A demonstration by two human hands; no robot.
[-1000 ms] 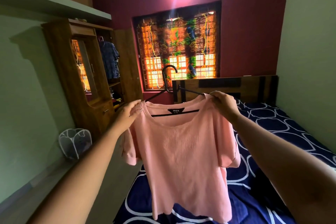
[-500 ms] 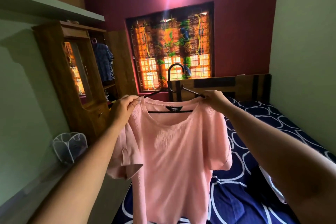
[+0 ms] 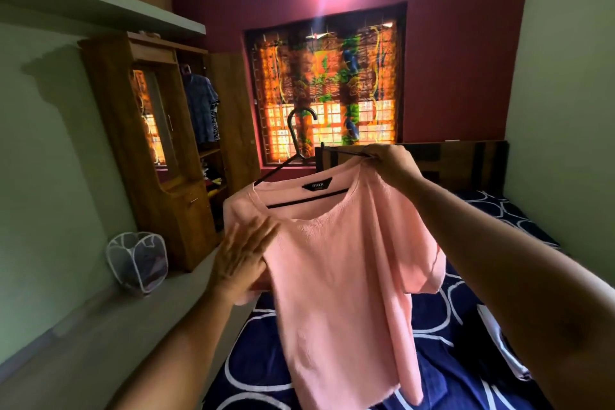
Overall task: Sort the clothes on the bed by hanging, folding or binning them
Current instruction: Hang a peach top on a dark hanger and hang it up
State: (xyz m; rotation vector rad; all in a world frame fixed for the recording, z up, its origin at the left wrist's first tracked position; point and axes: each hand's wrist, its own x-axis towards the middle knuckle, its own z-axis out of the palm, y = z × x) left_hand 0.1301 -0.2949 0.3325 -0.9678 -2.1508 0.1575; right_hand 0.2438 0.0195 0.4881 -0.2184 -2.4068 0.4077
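Note:
A pink short-sleeved top [image 3: 336, 263] hangs on a black hanger [image 3: 294, 140] held up over the bed [image 3: 449, 336]. My right hand [image 3: 391, 161] pinches the hanger's right arm together with the top's right shoulder. The hanger tilts, its left end lower. My left hand [image 3: 243, 256] lies flat with straight fingers against the top's left shoulder and sleeve. The hanger's hook points up in front of the window.
An open wooden wardrobe [image 3: 166, 150] with hanging shirts [image 3: 201, 110] stands at the left. A white mesh laundry bin [image 3: 136, 261] sits on the floor beside it. A dark blue garment lies on the patterned bedsheet below the top. The headboard [image 3: 466, 160] is behind.
My left hand has let go of the top's left shoulder and dropped lower, now flat against the sleeve. The hanger has tilted, and the right hand has stayed gripping its end.

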